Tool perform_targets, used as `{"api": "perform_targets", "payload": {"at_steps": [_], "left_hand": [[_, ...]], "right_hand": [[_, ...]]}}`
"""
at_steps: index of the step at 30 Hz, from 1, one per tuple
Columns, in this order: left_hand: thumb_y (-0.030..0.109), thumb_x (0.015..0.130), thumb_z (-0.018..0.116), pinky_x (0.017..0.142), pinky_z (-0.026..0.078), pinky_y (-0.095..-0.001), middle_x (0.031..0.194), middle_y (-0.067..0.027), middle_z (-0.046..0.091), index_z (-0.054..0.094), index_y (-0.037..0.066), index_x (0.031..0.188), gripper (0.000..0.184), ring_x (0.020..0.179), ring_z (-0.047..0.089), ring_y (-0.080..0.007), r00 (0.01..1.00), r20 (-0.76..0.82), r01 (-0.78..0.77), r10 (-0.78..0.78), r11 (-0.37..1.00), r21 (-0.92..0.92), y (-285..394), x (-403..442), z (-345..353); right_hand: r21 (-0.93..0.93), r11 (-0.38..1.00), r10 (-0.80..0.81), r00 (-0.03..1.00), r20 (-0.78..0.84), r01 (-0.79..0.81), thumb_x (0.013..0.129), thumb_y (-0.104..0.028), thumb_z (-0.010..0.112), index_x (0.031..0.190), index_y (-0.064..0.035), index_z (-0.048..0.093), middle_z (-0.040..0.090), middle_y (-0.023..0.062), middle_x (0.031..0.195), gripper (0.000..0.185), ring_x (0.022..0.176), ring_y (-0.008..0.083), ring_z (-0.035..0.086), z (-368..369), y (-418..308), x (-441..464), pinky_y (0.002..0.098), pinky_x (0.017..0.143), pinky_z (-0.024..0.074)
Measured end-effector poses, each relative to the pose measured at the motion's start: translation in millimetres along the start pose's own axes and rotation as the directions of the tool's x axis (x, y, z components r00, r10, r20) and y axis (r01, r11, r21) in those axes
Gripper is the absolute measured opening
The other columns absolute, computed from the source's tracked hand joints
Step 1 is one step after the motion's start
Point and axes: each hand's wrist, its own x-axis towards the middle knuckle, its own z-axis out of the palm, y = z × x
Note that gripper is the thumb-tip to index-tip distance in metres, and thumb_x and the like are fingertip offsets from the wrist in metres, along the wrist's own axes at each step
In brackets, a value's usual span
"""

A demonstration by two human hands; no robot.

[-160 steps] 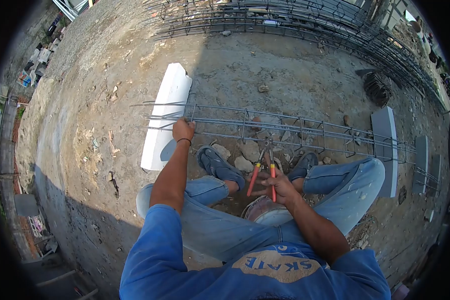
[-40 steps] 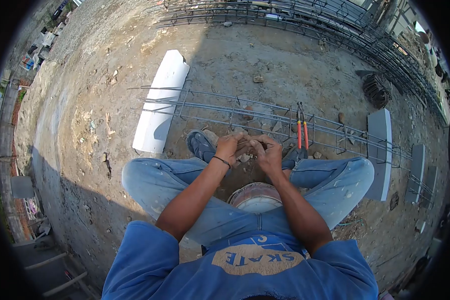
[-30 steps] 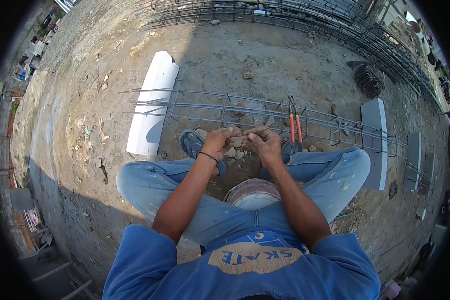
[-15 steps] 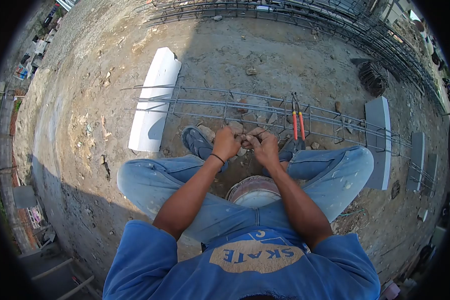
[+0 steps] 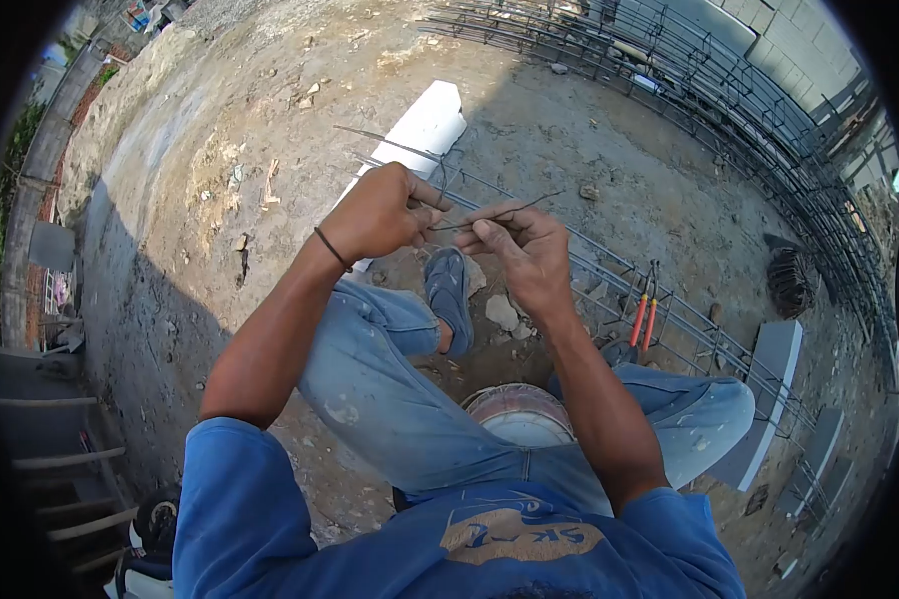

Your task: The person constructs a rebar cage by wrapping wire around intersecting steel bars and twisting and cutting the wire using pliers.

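Note:
In my right hand (image 5: 531,255), a thin dark tie wire (image 5: 529,204) is pinched between thumb and fingers, its free end pointing up and right. My left hand (image 5: 380,212) is close by on the left, fingers bent together near the wire's other end; what they grip is hidden. Both hands are over the left end of a rebar cage (image 5: 591,262), by a stirrup. Beneath that end lies a white block (image 5: 428,125). Red-handled pincers (image 5: 645,317) rest on the cage to the right of my right hand.
A grey-white block (image 5: 769,389) supports the cage's right part. A dark wire coil (image 5: 793,283) stands beyond it. More rebar cages (image 5: 689,90) lie at the upper right. Stones (image 5: 501,311) lie near my shoe (image 5: 449,290). A round bucket-like seat (image 5: 522,424) is beneath me.
Both hands have moved away from me toward the cage's left end, the left one farther left. The view has turned, and the wire now shows clearly in my right hand.

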Motion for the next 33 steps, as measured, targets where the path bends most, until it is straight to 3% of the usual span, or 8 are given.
{"api": "perform_targets", "payload": {"at_steps": [6, 9, 11, 14, 17, 21, 27, 33], "left_hand": [[0.005, 0.093, 0.069, 0.070, 0.062, -0.0278, 0.087, -0.0134, 0.076, 0.073, -0.004, 0.116, 0.024, 0.071, 0.073, -0.0162, 0.969, 0.035, 0.237, -0.246, 0.870, -0.432, -121, 25, -39], [0.008, 0.100, 0.063, 0.082, 0.064, -0.0321, 0.110, -0.0167, 0.068, 0.063, -0.009, 0.119, 0.026, 0.095, 0.072, -0.0232, 0.854, 0.046, 0.213, -0.519, 0.267, -0.940, -263, 63, 54], [0.009, 0.102, 0.059, 0.076, 0.064, -0.0298, 0.101, -0.0142, 0.068, 0.063, -0.003, 0.109, 0.014, 0.083, 0.070, -0.0225, 0.811, 0.180, 0.094, -0.557, -0.180, -0.979, -338, 76, 124], [0.010, 0.105, 0.054, 0.083, 0.058, -0.0381, 0.103, -0.0127, 0.068, 0.061, -0.003, 0.116, 0.019, 0.094, 0.068, -0.0248, 0.854, 0.288, 0.078, -0.434, -0.441, -0.894, -342, 72, 171], [0.012, 0.106, 0.053, 0.086, 0.056, -0.0409, 0.109, -0.0126, 0.066, 0.060, -0.003, 0.119, 0.021, 0.096, 0.067, -0.0257, 0.859, 0.199, -0.064, -0.471, -0.486, -0.872, -384, 85, 213], [0.011, 0.104, 0.056, 0.079, 0.060, -0.0277, 0.110, -0.0116, 0.067, 0.061, -0.002, 0.118, 0.019, 0.094, 0.068, -0.0195, 0.626, 0.206, -0.267, -0.752, -0.456, -0.849, -395, 121, 205], [0.008, 0.099, 0.065, 0.073, 0.061, -0.0224, 0.102, -0.0084, 0.071, 0.065, -0.001, 0.112, 0.016, 0.089, 0.070, -0.0155, 0.773, 0.255, -0.073, -0.581, -0.481, -0.874, -379, 170, 167], [0.008, 0.097, 0.069, 0.072, 0.059, -0.0229, 0.101, -0.0068, 0.070, 0.065, -0.002, 0.117, 0.023, 0.089, 0.070, -0.0144, 0.855, 0.132, 0.064, -0.501, -0.150, -0.987, -354, 185, 145]], "right_hand": [[-0.022, 0.997, 0.074, 0.996, 0.058, -0.073, 0.096, -0.002, 0.064, 0.101, 0.0064, 0.071, 0.074, 0.0147, 0.089, 0.012, 0.081, 0.0182, 0.074, 69, 86, 55, 0.0303, 0.073, 0.0617], [-0.152, 0.963, 0.221, 0.975, -0.029, -0.223, 0.093, -0.002, 0.065, 0.097, 0.0065, 0.073, 0.076, 0.0146, 0.087, 0.011, 0.077, 0.0170, 0.074, 65, 185, 62, 0.0296, 0.070, 0.0605], [-0.220, 0.938, 0.267, 0.963, -0.030, -0.267, 0.093, -0.002, 0.066, 0.096, 0.0071, 0.073, 0.076, 0.0147, 0.087, 0.012, 0.076, 0.0168, 0.074, 53, 240, 55, 0.0299, 0.069, 0.0599], [-0.346, 0.864, 0.385, 0.923, -0.017, -0.366, 0.091, -0.001, 0.067, 0.098, 0.0074, 0.073, 0.076, 0.0157, 0.088, 0.013, 0.077, 0.0182, 0.075, 35, 289, 51, 0.0310, 0.069, 0.0586], [-0.482, 0.828, 0.360, 0.931, 0.066, -0.286, 0.088, 0.000, 0.068, 0.102, 0.0062, 0.073, 0.076, 0.0168, 0.090, 0.016, 0.079, 0.0218, 0.075, 19, 317, 56, 0.0323, 0.072, 0.0576], [-0.559, 0.823, 0.267, 0.939, 0.218, -0.104, 0.086, 0.001, 0.070, 0.106, 0.0038, 0.072, 0.075, 0.0170, 0.094, 0.021, 0.085, 0.0268, 0.075, 18, 313, 73, 0.0342, 0.076, 0.0564], [-0.553, 0.786, 0.387, 0.917, 0.094, -0.275, 0.092, 0.000, 0.067, 0.107, 0.0043, 0.072, 0.075, 0.0143, 0.091, 0.017, 0.080, 0.0166, 0.074, 8, 264, 93, 0.0296, 0.070, 0.0558], [-0.541, 0.775, 0.340, 0.937, -0.081, -0.328, 0.096, -0.001, 0.065, 0.106, 0.0059, 0.072, 0.073, 0.0115, 0.090, 0.014, 0.079, 0.0163, 0.072, -17, 235, 104, 0.0283, 0.071, 0.0550]]}}
